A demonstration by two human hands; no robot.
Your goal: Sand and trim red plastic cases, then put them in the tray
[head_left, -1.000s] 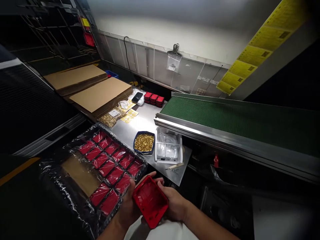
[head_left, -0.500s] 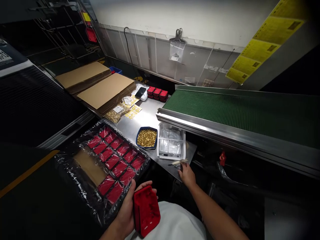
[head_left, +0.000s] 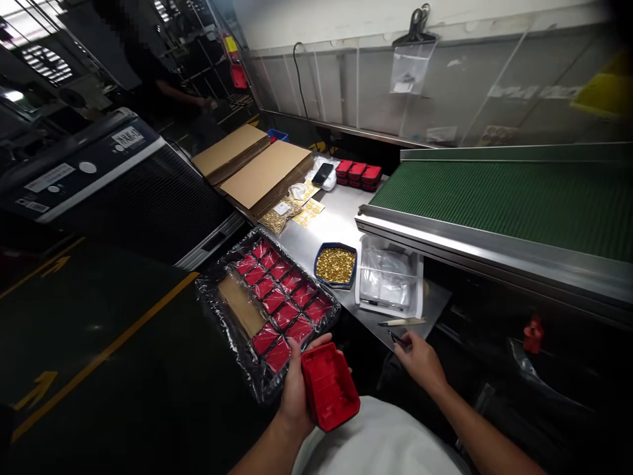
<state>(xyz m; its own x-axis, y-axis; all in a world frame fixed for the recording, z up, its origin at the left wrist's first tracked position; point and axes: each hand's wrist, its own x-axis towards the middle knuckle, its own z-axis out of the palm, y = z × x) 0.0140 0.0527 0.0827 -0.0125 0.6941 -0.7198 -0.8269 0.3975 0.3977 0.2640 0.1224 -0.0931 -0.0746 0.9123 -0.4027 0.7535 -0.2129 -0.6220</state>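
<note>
My left hand (head_left: pixel 299 396) is wrapped around a red plastic shell (head_left: pixel 331 389), tilted with its hollow inside facing up. Just off the table's near corner, my right hand (head_left: pixel 421 361) pinches a slim dark tool (head_left: pixel 394 338) whose exact kind is hard to make out. A cream pen-like tool (head_left: pixel 401 322) lies on the metal table beyond those fingers. Close by stand a blue dish (head_left: pixel 336 285) of small brass-coloured parts (head_left: pixel 336 265) and a white bin (head_left: pixel 363 305) with clear plastic bags (head_left: pixel 388 277). Left of the shell, a plastic-lined box (head_left: pixel 230 343) holds rows of red parts (head_left: pixel 287 315).
A green conveyor belt (head_left: pixel 475 204) runs along the right. Cardboard sheets (head_left: pixel 270 175), a bag of brass-coloured parts (head_left: pixel 281 216), a phone (head_left: pixel 323 174) and stacked red parts (head_left: pixel 359 174) lie farther back. Another person (head_left: pixel 163 86) stands at the far left.
The camera view has turned left. My right hand has drawn back from the cream tool with the slim dark tool pinched in it. The left hand still holds the red shell.
</note>
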